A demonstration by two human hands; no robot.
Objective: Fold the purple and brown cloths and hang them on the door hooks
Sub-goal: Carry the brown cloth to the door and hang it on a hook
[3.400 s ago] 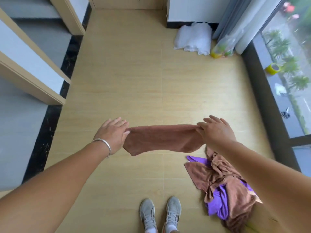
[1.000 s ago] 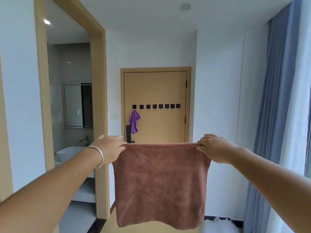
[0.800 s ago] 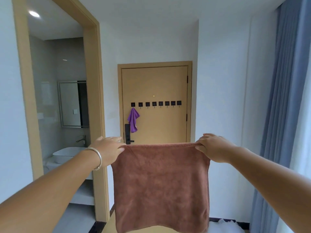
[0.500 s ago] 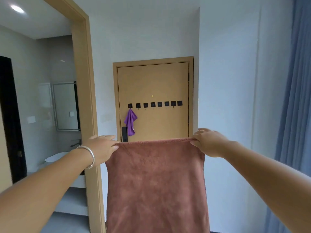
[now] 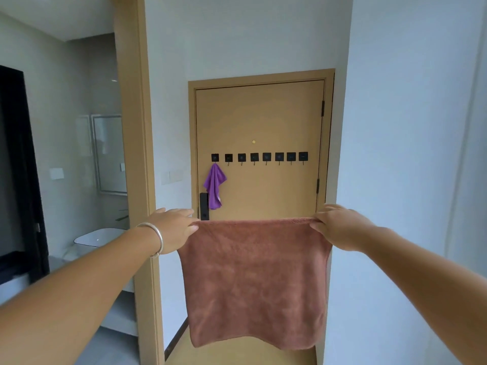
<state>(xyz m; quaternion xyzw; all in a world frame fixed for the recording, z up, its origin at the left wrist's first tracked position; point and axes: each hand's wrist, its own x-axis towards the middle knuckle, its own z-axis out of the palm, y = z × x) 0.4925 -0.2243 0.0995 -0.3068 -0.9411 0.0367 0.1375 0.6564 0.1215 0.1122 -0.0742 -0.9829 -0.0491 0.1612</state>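
A brown cloth hangs flat in front of me, stretched by its top edge. My left hand pinches its top left corner and my right hand pinches its top right corner. Straight ahead stands a tan door with a row of several black hooks. A purple cloth hangs from the leftmost hook. The other hooks are bare.
A tan door frame post stands at the left, with a bathroom behind it holding a white basin and a mirror. A white wall runs along the right. A black door lock sits below the purple cloth.
I lifted the brown cloth off the floor and my view rose to the door. Over the last second the door has grown larger and the bathroom frame has slid left.
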